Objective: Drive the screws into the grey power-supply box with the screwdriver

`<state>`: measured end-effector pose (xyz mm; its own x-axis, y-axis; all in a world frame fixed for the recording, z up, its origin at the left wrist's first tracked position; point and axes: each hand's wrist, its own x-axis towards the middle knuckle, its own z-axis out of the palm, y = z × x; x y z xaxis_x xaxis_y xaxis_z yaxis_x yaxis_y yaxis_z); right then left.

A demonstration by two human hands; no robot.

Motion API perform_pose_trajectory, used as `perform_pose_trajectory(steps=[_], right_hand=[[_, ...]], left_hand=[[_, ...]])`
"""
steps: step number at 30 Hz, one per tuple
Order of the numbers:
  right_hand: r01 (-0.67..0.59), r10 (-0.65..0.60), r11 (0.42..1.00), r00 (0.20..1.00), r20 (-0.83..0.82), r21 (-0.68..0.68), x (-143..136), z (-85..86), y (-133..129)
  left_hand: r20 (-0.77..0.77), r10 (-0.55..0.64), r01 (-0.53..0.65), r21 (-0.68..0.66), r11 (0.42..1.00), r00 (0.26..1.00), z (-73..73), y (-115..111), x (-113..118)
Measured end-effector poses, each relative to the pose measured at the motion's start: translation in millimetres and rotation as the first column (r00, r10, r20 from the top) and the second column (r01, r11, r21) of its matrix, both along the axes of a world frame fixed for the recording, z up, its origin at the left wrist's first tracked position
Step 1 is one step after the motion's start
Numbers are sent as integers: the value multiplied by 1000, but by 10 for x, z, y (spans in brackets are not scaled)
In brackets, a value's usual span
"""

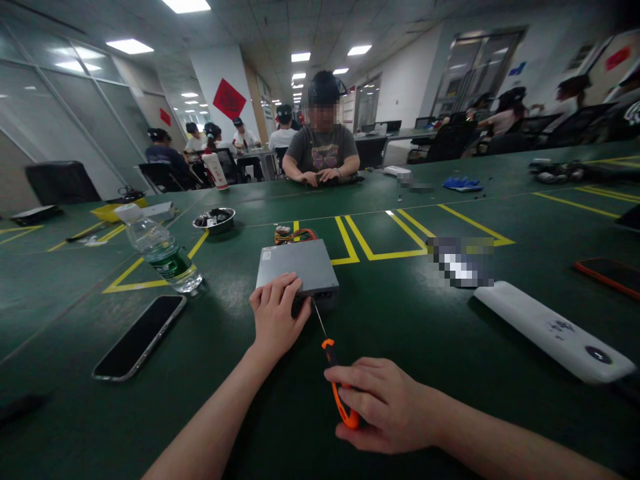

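A grey metal power supply box (pixel 300 261) lies on the green table (pixel 400 320), its bundled coloured wires (pixel 295 235) at the far side. My left hand (pixel 279 310) grips the box's near left edge, fingers on top and thumb at the near face. In my right hand (pixel 383 403) is a screwdriver (pixel 329 357) with an orange and black handle, held between fingers and thumb. Its thin shaft points up to the box's near face, beside my left thumb. Whether the tip touches a screw is too small to tell.
Left of the box are a black phone (pixel 140 337), a tilted water bottle (pixel 167 257) and a metal bowl (pixel 214 220). A white device (pixel 555 330) and an orange-edged phone (pixel 610 277) lie right. Across the table sits a person (pixel 323 147).
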<state>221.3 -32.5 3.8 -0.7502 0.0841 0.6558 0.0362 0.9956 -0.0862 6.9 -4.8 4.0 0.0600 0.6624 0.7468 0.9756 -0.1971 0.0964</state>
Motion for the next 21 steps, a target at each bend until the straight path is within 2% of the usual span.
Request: perform_pose_trajectory(steps=[8,13,21], right_hand=[[48,-50,996,998,28,71,-54,-1,-9],[48,-60,992,993,103,115,-46,-37,-1],[44,-59,993,989,136,113,-51,-19,5]], left_hand=[[-10,-3,3,1,1000,1000,14,-4,2],[2,3,-3,-3,1000,1000,9,-3,3],[7,-11,11,-19,1000,1000,19,-16,9]])
